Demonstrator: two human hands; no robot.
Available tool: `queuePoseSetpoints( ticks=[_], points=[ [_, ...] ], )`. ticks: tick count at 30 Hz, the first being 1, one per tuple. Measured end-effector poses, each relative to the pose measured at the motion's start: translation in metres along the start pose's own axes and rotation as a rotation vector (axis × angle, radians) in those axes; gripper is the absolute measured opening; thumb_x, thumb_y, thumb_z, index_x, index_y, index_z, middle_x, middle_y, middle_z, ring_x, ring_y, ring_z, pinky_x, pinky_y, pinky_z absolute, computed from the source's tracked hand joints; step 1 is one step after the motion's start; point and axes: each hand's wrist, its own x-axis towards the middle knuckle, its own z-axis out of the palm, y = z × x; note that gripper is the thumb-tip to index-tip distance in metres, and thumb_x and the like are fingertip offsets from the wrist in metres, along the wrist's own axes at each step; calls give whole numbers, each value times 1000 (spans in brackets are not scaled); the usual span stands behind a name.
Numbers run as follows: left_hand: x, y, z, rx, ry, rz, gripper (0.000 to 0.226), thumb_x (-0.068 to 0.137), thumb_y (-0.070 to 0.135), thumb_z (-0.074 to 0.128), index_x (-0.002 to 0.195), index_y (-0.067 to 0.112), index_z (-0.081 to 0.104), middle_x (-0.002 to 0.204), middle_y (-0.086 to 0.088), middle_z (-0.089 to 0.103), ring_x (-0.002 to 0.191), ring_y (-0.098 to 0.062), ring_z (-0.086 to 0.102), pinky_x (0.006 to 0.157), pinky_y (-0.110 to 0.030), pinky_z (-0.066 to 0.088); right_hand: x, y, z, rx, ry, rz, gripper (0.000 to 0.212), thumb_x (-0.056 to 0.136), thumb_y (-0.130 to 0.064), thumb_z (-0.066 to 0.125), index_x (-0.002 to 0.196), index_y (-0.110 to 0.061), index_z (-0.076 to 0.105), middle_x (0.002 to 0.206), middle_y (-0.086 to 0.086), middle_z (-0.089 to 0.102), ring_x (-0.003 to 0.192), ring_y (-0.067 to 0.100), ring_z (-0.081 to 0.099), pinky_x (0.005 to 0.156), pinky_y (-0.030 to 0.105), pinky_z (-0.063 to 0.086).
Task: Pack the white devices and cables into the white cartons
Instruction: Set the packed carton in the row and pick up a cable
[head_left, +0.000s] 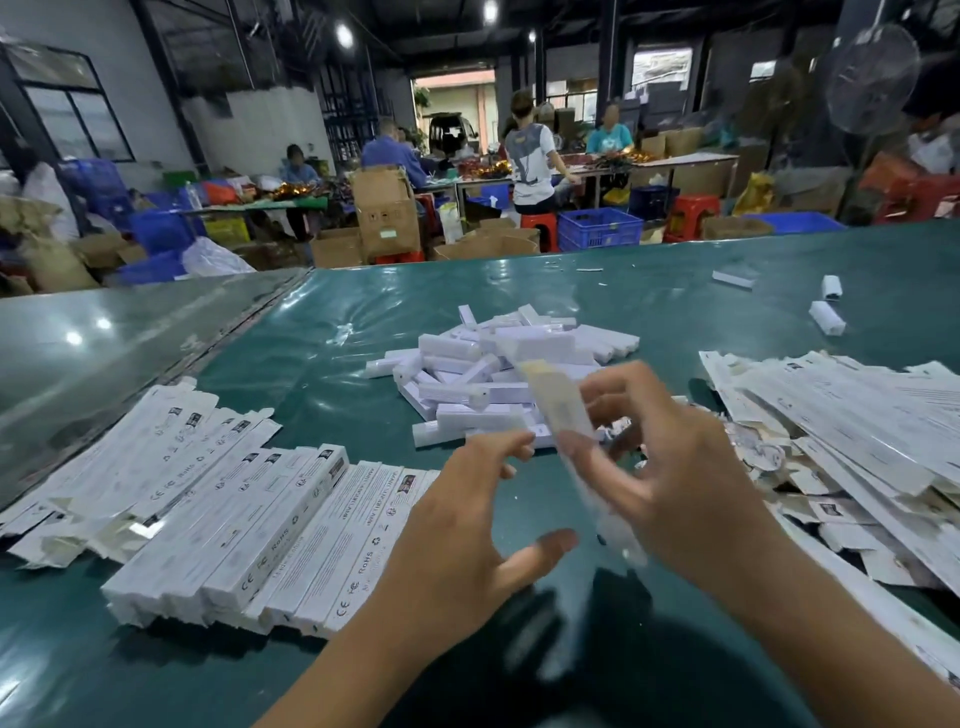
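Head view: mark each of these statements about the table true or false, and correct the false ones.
1. The loose pile of white plastic devices lies at mid-table beyond the hands. True.
2. The row of long printed white cartons lies to the person's right. False: it lies to the left; flat unfolded cartons are heaped on the right.
3. The right hand holds a blurred long white carton. True.
4. The left hand presses flat on the green table covering. False: it is raised, fingers spread, beside the carton.
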Motion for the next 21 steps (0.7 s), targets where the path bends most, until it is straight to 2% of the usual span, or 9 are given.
queuePoseSetpoints(
  ticks=[2,4,8,11,13,15,17,19,21],
  points=[
    [0,3,3,-40,10,29,71,85,57,72,139,20,45,123,12,59,111,-9,60,91,-23,49,-7,-4,17,159,-45,54,39,86,-27,81,102,-37,47,88,-17,66,85,3,67,64,12,52],
    [-1,3,3,-82,44,27,68,84,53,73,137,19,48,120,13,62,108,-8,63,86,-25,53,-10,-4,25,260,0,123,46,79,-38,85,102,-40,45,93,-13,64,86,10,67,65,23,55],
    [-2,3,3,-172,67,24,49,84,30,74,128,28,53,108,16,64,97,-5,64,64,-8,46,-15,-5,33,221,60,103,49,72,-63,78,101,-41,45,89,-13,58,81,15,61,63,34,54],
    [1,5,2,-394,12,-35,35,92,24,68,122,41,59,112,14,69,103,-11,67,80,-14,50,-15,-3,32,185,51,76,47,78,-69,70,107,-41,46,92,-13,58,87,14,63,65,33,54],
    [2,7,-1,-554,-14,-111,28,95,40,65,121,47,60,116,14,70,109,-10,67,88,-19,51,-12,0,29,170,66,62,41,83,-63,68,111,-39,49,95,-13,60,90,14,64,66,35,55],
    [2,7,-2,-664,-29,-172,27,94,53,61,121,48,62,111,11,72,106,-7,67,81,-24,54,-11,2,27,184,101,40,36,86,-52,69,113,-36,50,96,-15,61,93,13,64,64,34,55],
    [1,8,0,-691,-23,-185,21,95,49,60,116,47,64,101,9,72,95,-6,67,77,-23,55,-10,1,24,185,138,-19,33,88,-42,69,115,-31,53,98,-15,61,94,11,65,64,29,54],
    [0,10,1,-675,4,-182,15,93,43,65,108,42,64,82,12,65,76,-2,61,68,-14,49,-11,-1,22,108,167,-148,29,92,-32,67,116,-18,59,101,-6,63,92,8,63,65,26,53],
    [0,11,4,-604,52,-205,17,87,45,73,99,39,62,71,9,55,63,-3,51,59,-14,44,-12,-3,20,23,198,-263,27,96,-25,63,113,-5,66,103,4,65,90,8,59,70,24,52]
  ],
)
